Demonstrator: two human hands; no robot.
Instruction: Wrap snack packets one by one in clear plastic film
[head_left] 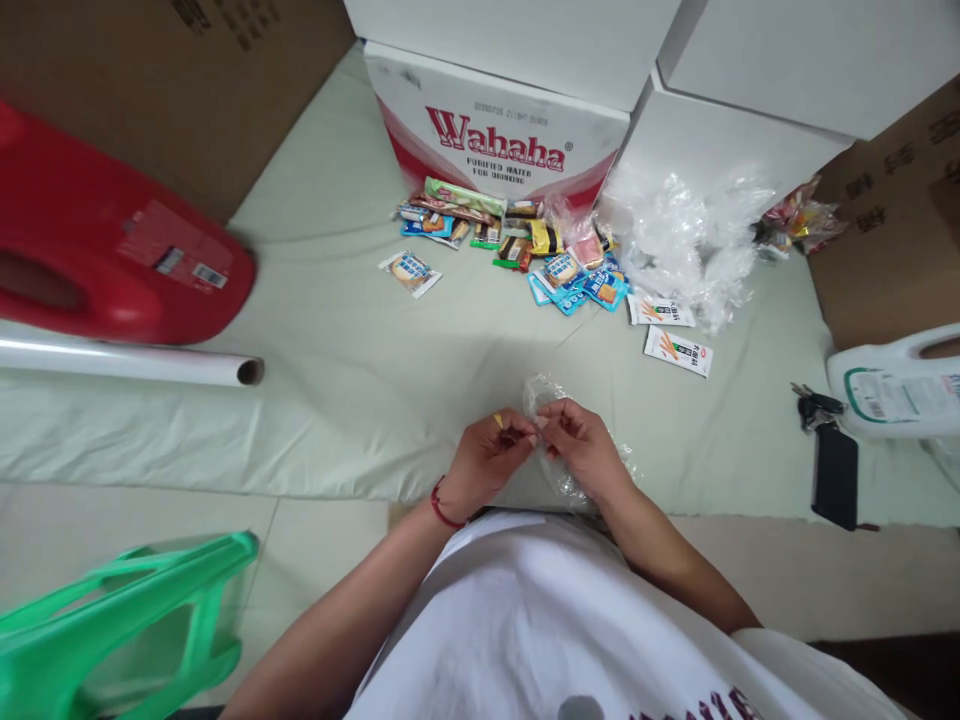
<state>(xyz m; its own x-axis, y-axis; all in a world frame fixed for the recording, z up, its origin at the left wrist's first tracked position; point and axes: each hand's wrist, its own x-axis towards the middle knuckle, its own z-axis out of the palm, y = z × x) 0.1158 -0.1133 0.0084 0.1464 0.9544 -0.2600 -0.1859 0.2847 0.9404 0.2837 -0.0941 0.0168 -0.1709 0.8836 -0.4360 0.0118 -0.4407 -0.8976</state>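
Note:
My left hand (493, 455) and my right hand (583, 445) meet near the front edge of the cloth-covered surface, fingertips pinched together. Between and beneath them is a crumpled clear plastic bag (564, 482), which both hands pinch. A yellow ring and a red bracelet are on the left side. Farther off lie several small wrapped snacks (512, 250) in a loose pile, with one packet (410, 273) a little apart to the left. Two white snack packets (679, 351) lie to the right, beside a heap of clear plastic bags (686, 245).
A Wahaha water carton (495, 150) stands behind the snacks. To the left are a red jug (112, 240) and a white roll (127, 362). Keys, a black case (835, 475) and a white bottle (900, 385) sit at the right. A green stool (150, 600) stands on the floor.

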